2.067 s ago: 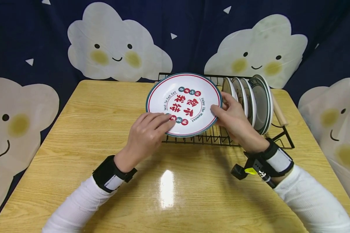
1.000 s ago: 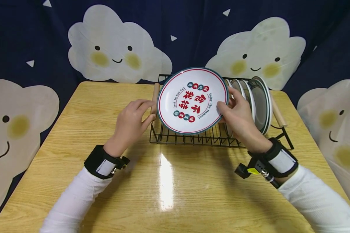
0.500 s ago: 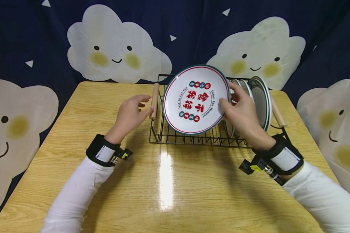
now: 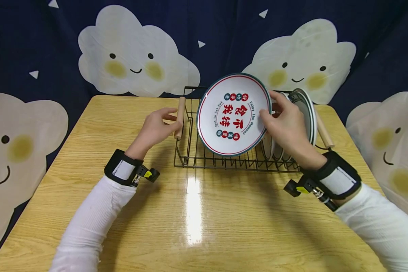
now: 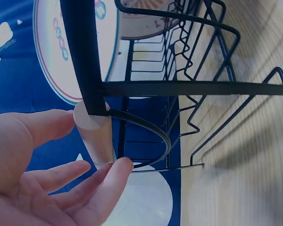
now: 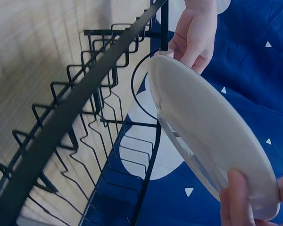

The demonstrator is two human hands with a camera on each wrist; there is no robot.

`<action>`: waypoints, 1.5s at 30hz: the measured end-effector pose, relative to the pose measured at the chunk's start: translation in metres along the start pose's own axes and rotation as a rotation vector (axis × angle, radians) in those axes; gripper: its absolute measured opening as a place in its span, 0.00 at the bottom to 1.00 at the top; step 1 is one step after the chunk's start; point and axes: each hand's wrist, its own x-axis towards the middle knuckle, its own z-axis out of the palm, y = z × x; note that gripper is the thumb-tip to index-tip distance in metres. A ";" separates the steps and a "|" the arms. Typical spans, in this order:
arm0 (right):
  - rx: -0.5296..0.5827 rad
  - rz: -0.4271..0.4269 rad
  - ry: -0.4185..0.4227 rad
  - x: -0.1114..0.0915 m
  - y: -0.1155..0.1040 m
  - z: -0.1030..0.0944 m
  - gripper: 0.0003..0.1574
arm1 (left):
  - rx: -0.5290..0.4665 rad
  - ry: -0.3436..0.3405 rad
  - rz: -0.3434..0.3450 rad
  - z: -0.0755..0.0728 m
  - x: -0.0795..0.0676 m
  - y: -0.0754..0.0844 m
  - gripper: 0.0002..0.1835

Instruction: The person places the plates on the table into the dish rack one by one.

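My right hand (image 4: 289,121) pinches the right edge of a white plate (image 4: 232,145) with a green-and-red rim and red lettering, thumb on the face and fingers behind. The plate is tilted up over the black wire dish rack (image 5: 179,88), printed face toward me. At the rack's left end, my left hand (image 4: 156,128) has its thumb and fingers about the wooden handle (image 4: 181,109). The left wrist view shows the thumb at one side of that handle and fingertips at the other. From the right wrist, the plate's pale underside (image 6: 212,122) shows.
Several plates (image 4: 311,109) stand on edge in the right part of the rack, partly behind my right hand. A second wooden handle (image 4: 324,128) is at the rack's right end. The wooden table (image 4: 129,234) reaches back to a dark blue cloud-print curtain (image 4: 221,45).
My left hand has let go of the plate and moved left to the rack's handle. My right hand has carried the plate rightward and turned it more upright over the rack.
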 end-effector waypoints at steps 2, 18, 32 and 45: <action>-0.016 -0.012 0.007 0.002 0.000 -0.001 0.29 | -0.026 -0.010 -0.015 0.001 0.001 0.001 0.30; -0.177 -0.121 0.040 0.012 -0.001 -0.009 0.29 | -0.093 -0.045 -0.061 0.002 0.004 0.003 0.32; -0.320 -0.218 0.068 0.018 -0.003 -0.015 0.25 | -0.126 -0.045 -0.080 0.004 0.004 0.003 0.32; -0.359 -0.233 0.059 0.024 -0.003 -0.019 0.26 | -0.128 -0.046 -0.081 0.005 0.002 0.004 0.32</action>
